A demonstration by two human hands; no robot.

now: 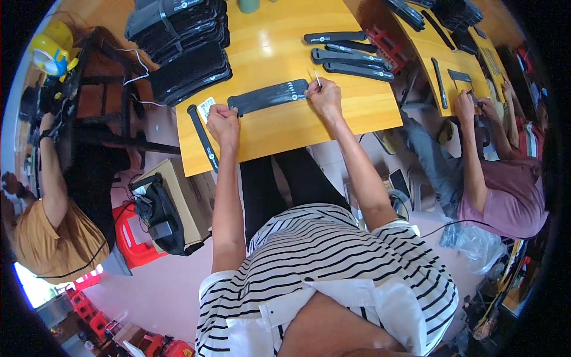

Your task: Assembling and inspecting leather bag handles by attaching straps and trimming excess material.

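Observation:
A wide black strap (267, 99) with white printing lies across the yellow table in front of me. At its left end my left hand (223, 126) is closed, with fingertips pinching the strap's edge. My right hand (326, 100) is closed round a small pair of scissors (317, 80), its thin metal points facing away from me. That hand's fingers also rest against the strap's right end. A narrow black strap (203, 137) lies to the left of my left hand, beside a white printed label (206, 109) partly behind my fingers.
Tall stacks of black straps (178, 35) stand at the table's far left. Several loose black straps (351, 56) lie at the right. A green cup (248, 6) is at the far edge. People work at both sides; a cardboard box (187, 196) sits low on the left.

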